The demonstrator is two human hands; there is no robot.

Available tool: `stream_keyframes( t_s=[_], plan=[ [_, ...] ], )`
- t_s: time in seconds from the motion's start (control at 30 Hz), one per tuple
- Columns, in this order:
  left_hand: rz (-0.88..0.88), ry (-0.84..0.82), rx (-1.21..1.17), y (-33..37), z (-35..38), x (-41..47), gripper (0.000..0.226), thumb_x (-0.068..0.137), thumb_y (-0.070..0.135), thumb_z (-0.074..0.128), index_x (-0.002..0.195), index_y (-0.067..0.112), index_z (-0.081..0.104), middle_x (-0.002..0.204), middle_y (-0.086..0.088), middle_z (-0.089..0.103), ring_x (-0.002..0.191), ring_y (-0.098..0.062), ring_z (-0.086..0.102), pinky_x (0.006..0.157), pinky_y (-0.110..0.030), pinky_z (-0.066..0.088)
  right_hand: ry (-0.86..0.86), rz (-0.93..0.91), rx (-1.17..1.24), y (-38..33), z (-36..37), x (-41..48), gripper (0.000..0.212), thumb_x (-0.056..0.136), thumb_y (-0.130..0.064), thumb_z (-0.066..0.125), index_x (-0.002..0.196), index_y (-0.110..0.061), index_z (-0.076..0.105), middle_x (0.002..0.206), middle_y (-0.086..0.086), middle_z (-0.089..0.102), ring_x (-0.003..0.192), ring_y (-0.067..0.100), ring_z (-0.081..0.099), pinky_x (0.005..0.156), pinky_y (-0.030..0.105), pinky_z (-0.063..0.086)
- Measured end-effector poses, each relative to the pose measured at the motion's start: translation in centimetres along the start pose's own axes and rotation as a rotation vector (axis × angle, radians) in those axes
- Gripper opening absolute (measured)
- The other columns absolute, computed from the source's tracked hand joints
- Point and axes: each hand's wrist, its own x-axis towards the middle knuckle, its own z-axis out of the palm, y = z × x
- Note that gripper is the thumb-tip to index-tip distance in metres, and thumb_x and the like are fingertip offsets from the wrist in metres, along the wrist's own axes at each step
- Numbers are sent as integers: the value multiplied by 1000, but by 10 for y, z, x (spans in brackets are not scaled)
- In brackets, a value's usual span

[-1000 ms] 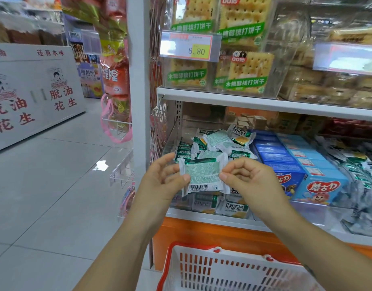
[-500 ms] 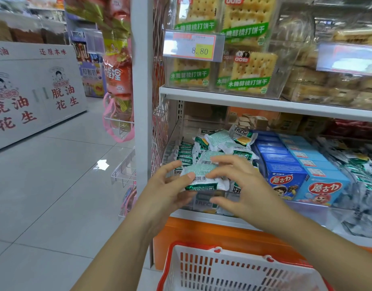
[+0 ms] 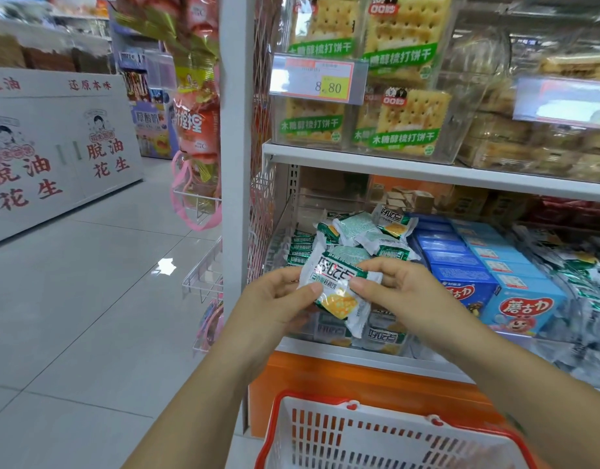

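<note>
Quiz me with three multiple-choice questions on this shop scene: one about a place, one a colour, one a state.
1. Where is the basket? A on the top shelf; B lowest in view, nearest the camera; C across the aisle.
2. What colour are the cartoon-printed boxes? A blue; B black; C yellow.
3. The snack packet is: A lying in the basket; B pinched by left hand and right hand; C lying on the floor.
Answers: B, its rim fills the bottom edge; A, plainly blue cartons; B, both hold its sides.
</note>
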Motion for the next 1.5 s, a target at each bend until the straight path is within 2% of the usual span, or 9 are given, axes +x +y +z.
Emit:
stream_keyframes(
  t_s=[0.2,0.37,0.47,0.57,0.7,0.93,1.23,1.37,1.5],
  plan=[
    [151,88,142,8,-5,1,21,79,14,73,99,15,65,93,4,74,80,-12,69,68,-20,56,-201,-91,-201,-25,-7,20,29,80,-30,72,107,-29,64,100,-10,68,84,4,68,79,20,54],
    [177,284,56,8,-31,6,21,85,23,69,104,28,66,105,6,71,102,-12,66,91,-32,49,-89,-155,-168,-38,-3,53,24,81,-22,73,103,-21,64,106,-2,68,96,11,66,93,35,51],
    [106,386,84,1,-46,11,18,90,18,63,105,27,64,111,8,67,108,-12,60,99,-35,44,-32,-196,-242,-35,9,76,22,83,-22,72,100,-21,58,106,-3,62,93,19,66,88,32,49],
    [4,335,159,-9,-50,15,27,93,15,59,119,23,60,116,6,62,106,-11,56,97,-31,41,-81,-195,-419,-27,18,96,29,84,-22,71,109,-16,58,112,2,58,96,24,64,85,33,48],
    [-49,263,182,-19,-48,20,36,95,20,56,131,23,54,122,9,56,109,-9,52,93,-28,38,-162,-198,-686,-18,21,111,38,84,-26,71,118,-14,58,112,0,57,91,12,56,77,24,42],
    [-96,227,101,-23,-43,28,37,96,19,56,132,23,53,123,5,59,116,-14,54,104,-34,39,-367,-269,-1080,-22,53,150,35,83,-32,71,109,-10,61,104,6,64,88,21,56,74,31,44],
    [-107,224,108,-27,-49,31,28,94,22,57,121,29,57,122,5,61,115,-13,56,102,-32,41,-605,-134,-999,-3,71,175,32,78,-24,77,102,-8,63,84,-4,58,81,15,56,75,29,47],
    [-122,229,119,-29,-50,31,30,95,25,57,124,31,58,122,8,62,116,-13,56,106,-37,41,-756,-38,-976,7,71,177,22,86,-11,67,107,-9,63,98,-1,66,75,12,60,71,25,50],
    [-119,232,137,-29,-50,30,29,95,26,57,122,34,57,123,7,61,116,-14,56,106,-40,41,-737,-53,-932,4,59,185,22,88,-10,62,108,-18,65,108,1,67,100,23,64,87,38,54]
  ],
)
